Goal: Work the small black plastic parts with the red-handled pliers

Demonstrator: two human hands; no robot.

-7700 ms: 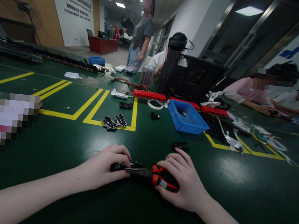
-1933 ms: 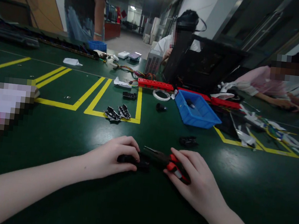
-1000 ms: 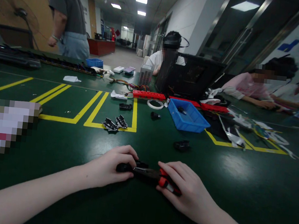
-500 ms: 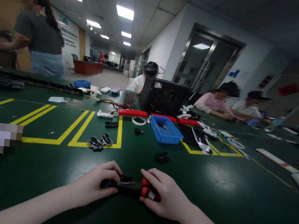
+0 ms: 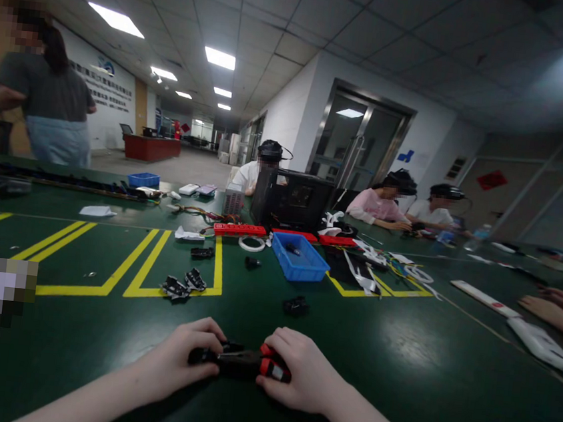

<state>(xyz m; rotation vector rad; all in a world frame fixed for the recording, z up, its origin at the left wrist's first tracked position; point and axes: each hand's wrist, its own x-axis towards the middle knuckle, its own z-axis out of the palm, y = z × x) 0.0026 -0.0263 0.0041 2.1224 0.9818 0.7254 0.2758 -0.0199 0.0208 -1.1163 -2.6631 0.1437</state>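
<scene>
The pliers (image 5: pixel 247 363) look like dull dark metal, with smooth plastic handles (image 5: pixel 275 371). The counter (image 5: pixel 408 345) is smooth, with a glossy sheen. The near tray (image 5: pixel 305 273) looks like plastic, the sheet (image 5: pixel 98 211) matt paper, the door (image 5: pixel 360 135) glass framed in shiny metal.

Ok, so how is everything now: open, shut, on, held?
Small black plastic part: held in the left hand, partly hidden.
Dark metal pliers with red handles: gripped in the right hand; tips parted or not, can't tell.
Nearer rectangular blue plastic bin: open-topped, dark piece inside.
Leftmost red plastic power strip: on or off, can't tell.
Metal-framed glass double door: looks shut.
White rectangular ceiling lights: lit.
</scene>
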